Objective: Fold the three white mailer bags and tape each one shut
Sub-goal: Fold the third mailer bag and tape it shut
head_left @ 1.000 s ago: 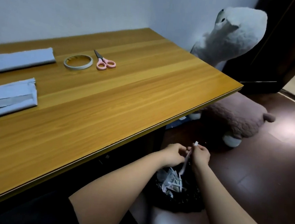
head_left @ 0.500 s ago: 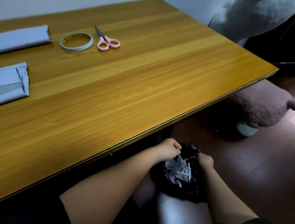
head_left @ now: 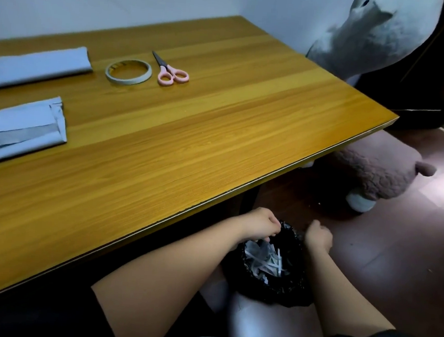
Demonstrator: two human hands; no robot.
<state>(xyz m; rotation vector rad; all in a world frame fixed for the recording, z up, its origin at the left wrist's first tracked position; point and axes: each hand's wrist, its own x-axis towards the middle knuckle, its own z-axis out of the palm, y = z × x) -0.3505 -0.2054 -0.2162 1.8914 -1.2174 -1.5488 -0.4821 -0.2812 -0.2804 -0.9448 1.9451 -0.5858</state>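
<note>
Two folded bags lie at the left of the table [head_left: 217,141]: the far bag [head_left: 37,67], folded into a narrow band, and the near bag [head_left: 19,131], folded flat with a grey strip along it and its left end cut off by the frame. Whether either one is already taped shut cannot be told from here. A third bag does not show (it may lie beyond the left edge). The tape roll [head_left: 129,72] and the pink scissors [head_left: 170,71] lie just beside each other behind the far bag's right end, with no hand on them.

Both hands are down below the table edge, over a black-lined bin [head_left: 273,273] half full of white paper strips. The left hand [head_left: 259,225] has its fingers curled at the bin's rim, and seems to pinch something pale at the fingertips, though I cannot tell for sure. The right hand [head_left: 318,235] hangs over the far rim with fingers loosely curled, holding nothing that shows.

My judgement: folding is done on at least two bags, this is a pause to throw away strips (likely tape backing), and at least one bag remains to finish.
</note>
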